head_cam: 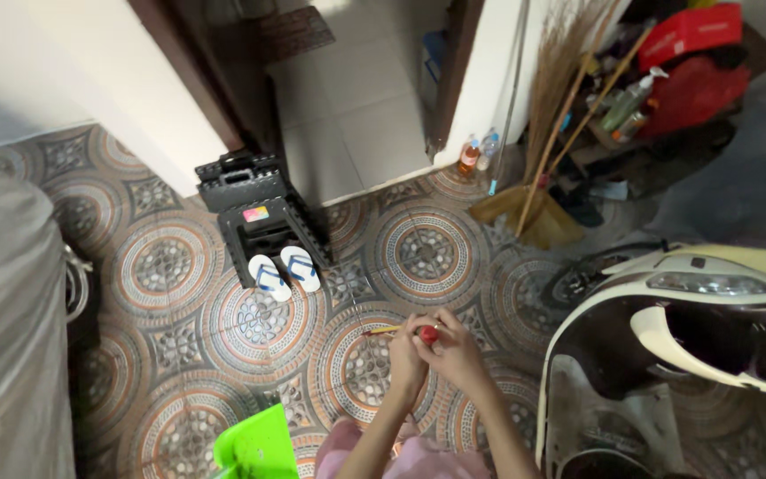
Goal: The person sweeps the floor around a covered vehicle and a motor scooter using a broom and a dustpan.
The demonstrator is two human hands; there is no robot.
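Note:
Both my hands meet in front of me over the patterned floor tiles. My left hand [407, 355] and my right hand [456, 353] together hold a small tool with a red handle end [429, 334] and a thin yellow shaft [381, 330] that points left. The fingers of both hands are closed around it. My forearms come up from the bottom edge, over pink clothing [418, 457].
A cream scooter [684, 293] stands close on the right. Black plastic stools [268, 222] with a pair of white and blue sandals [284, 272] sit ahead. A broom and dustpan [547, 177] lean by the doorway. A green plastic object [254, 448] lies bottom left. A grey cover [6, 337] fills the left.

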